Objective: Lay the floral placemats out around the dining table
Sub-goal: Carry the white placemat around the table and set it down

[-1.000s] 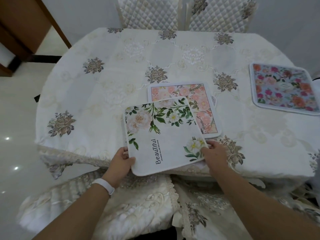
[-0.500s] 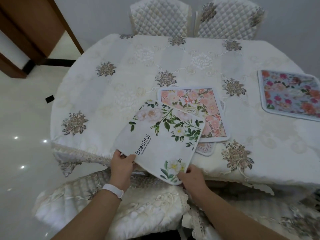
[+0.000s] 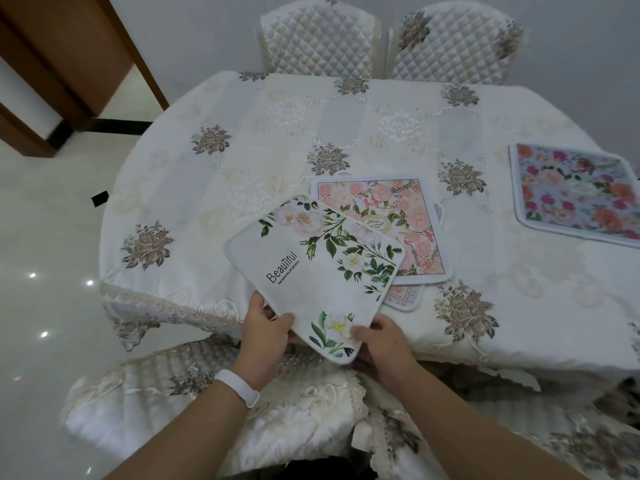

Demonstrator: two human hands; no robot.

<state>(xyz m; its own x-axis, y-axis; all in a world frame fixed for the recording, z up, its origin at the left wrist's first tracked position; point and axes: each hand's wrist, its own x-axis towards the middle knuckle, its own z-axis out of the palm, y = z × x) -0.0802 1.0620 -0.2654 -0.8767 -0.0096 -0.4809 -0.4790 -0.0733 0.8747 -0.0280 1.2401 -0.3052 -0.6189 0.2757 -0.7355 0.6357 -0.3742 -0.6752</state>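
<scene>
A white placemat with green leaves and the word "Beautiful" hangs tilted over the table's near edge. My left hand grips its near left edge and my right hand grips its near right corner. Under its far side lies a pink floral placemat flat on the table, with the corner of another mat peeking out beneath it. A blue floral placemat lies flat at the table's right side.
An embroidered cream cloth covers the round table. Two quilted chairs stand at the far side. A covered chair seat sits right below my hands, another at lower right. Glossy white floor and a brown wooden frame lie left.
The white placemat has turned clockwise and come toward the near left, off the pink mat. Both hands shifted along with it; my right hand moved to its near corner.
</scene>
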